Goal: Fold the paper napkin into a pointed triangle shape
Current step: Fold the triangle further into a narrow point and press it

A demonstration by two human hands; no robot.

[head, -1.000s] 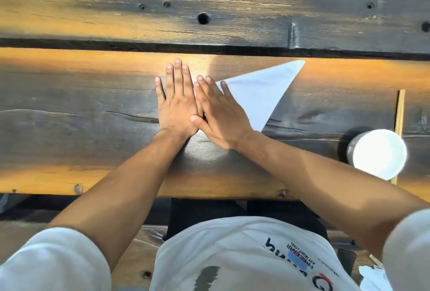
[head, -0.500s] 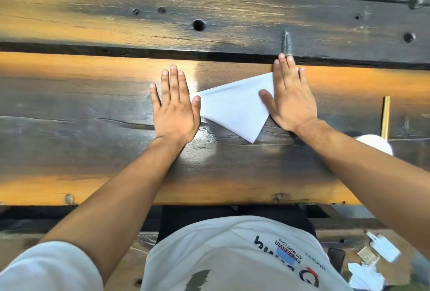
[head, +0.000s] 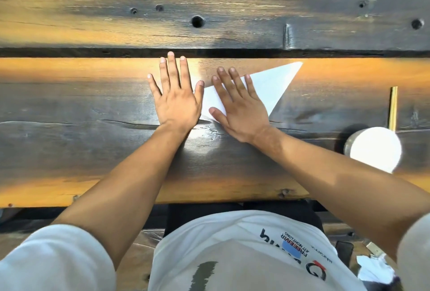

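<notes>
Wooden table [head: 93, 128]: both hands flat, fingers [head: 173, 69] spread, pressing napkin [head: 270, 86].

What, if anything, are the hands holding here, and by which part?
Nothing is gripped. The right hand lies flat, fingers spread, pressing the left part of the folded napkin onto the table. The left hand lies flat at its left corner.
</notes>
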